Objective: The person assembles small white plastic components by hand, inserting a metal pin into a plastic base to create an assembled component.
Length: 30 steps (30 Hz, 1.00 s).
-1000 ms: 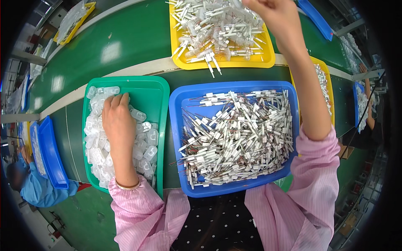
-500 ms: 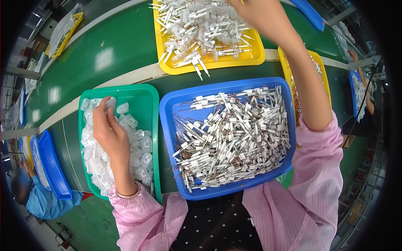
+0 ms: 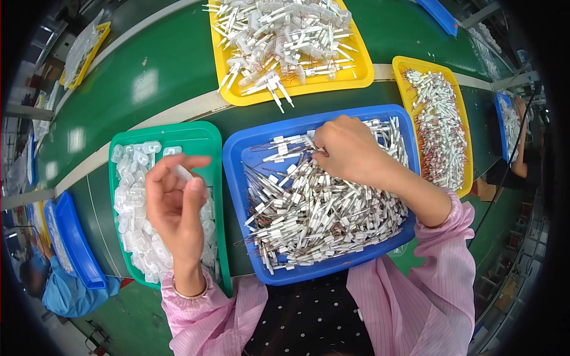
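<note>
My left hand [image 3: 177,210] is raised over the green tray [image 3: 205,133], with a small clear plastic cap [image 3: 181,172] held between thumb and fingers. Beneath it lies a heap of similar frosted clear plastic caps [image 3: 135,207]. My right hand [image 3: 350,148] is over the far part of the blue tray [image 3: 236,199], thumb and fingers pinched together at the pile. That pile consists of thin white wired parts [image 3: 332,213] with block-like ends and fine brown leads. What the right fingertips grip is mostly hidden by the hand.
Beyond the blue tray, a yellow tray [image 3: 297,94] holds wired parts with clear caps, some overhanging its edge. Another yellow tray [image 3: 466,148] at right is filled with wired parts. Green conveyor belt [image 3: 154,65] runs behind. Co-workers sit at far left [image 3: 77,288] and far right.
My right hand has come back from the far yellow tray into the blue tray. My left hand has lifted from the heap of caps, turned, and now holds one cap.
</note>
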{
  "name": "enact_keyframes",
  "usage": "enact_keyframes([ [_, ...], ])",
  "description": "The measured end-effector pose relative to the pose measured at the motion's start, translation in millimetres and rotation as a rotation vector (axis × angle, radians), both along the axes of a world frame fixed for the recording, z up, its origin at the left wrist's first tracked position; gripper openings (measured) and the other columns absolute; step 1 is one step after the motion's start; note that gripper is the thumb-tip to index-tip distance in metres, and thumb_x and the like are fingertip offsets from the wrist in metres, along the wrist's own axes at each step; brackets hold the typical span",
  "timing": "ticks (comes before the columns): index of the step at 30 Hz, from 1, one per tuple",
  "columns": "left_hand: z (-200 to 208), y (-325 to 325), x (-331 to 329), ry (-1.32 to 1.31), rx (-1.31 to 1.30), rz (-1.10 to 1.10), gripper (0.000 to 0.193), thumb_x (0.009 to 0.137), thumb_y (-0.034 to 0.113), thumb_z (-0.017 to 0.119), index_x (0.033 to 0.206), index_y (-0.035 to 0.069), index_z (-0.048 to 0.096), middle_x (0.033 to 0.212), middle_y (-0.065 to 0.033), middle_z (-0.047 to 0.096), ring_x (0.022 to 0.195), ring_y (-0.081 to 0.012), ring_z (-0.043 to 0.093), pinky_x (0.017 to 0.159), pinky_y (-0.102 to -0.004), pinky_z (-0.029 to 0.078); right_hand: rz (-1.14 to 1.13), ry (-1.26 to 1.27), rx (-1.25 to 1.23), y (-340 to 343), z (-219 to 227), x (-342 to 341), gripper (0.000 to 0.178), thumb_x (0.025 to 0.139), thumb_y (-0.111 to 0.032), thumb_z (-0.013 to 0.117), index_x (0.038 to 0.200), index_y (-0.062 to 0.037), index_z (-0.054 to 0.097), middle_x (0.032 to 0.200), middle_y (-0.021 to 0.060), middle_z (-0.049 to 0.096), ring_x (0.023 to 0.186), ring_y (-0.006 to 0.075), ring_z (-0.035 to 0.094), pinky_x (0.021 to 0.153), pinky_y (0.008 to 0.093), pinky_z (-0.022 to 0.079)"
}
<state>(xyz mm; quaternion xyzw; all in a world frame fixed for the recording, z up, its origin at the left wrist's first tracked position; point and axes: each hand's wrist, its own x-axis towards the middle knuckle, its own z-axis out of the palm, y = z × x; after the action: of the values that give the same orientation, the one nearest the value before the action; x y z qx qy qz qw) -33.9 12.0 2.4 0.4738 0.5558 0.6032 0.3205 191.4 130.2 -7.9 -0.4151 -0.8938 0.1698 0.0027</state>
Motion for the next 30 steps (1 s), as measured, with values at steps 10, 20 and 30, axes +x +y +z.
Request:
enact_keyframes([
  [10,6.0,-11.8,13.3,-0.752,-0.087,-0.431,0.039,0.091,0.011,0.050,0.122,-0.006,0.036,0.111,-0.0173,0.047,0.074,-0.0240,0.057,0.047,-0.0256,0.050,-0.333,0.954,-0.464,-16.5,37.5,3.7,0.008,0.074,0.001,0.065,0.081,-0.0004,0.062,0.065,-0.0001,0.060,0.055,0.0008,0.051,0.048,0.0162,0.040],
  [20,-5.0,-14.5,21.2,-1.067,-0.129,-0.568,0.042,0.089,0.012,0.053,0.127,-0.002,0.040,0.105,-0.0173,0.055,0.076,-0.0207,0.058,0.050,-0.0228,0.040,0.111,1.094,-0.255,-46.2,57.1,-8.4,0.015,0.068,0.010,0.065,0.082,0.0034,0.064,0.072,0.0101,0.061,0.053,0.0087,0.054,0.045,0.0201,0.040],
  [30,-8.0,-13.5,20.3,-0.982,-0.131,-0.546,0.042,0.088,0.014,0.055,0.124,-0.003,0.042,0.103,-0.0167,0.056,0.064,-0.0162,0.053,0.046,-0.0214,0.037,0.074,1.007,-0.225,-51.4,54.8,-10.0,0.016,0.067,0.009,0.065,0.081,0.0024,0.063,0.069,0.0082,0.059,0.050,0.0082,0.052,0.041,0.0194,0.039],
])
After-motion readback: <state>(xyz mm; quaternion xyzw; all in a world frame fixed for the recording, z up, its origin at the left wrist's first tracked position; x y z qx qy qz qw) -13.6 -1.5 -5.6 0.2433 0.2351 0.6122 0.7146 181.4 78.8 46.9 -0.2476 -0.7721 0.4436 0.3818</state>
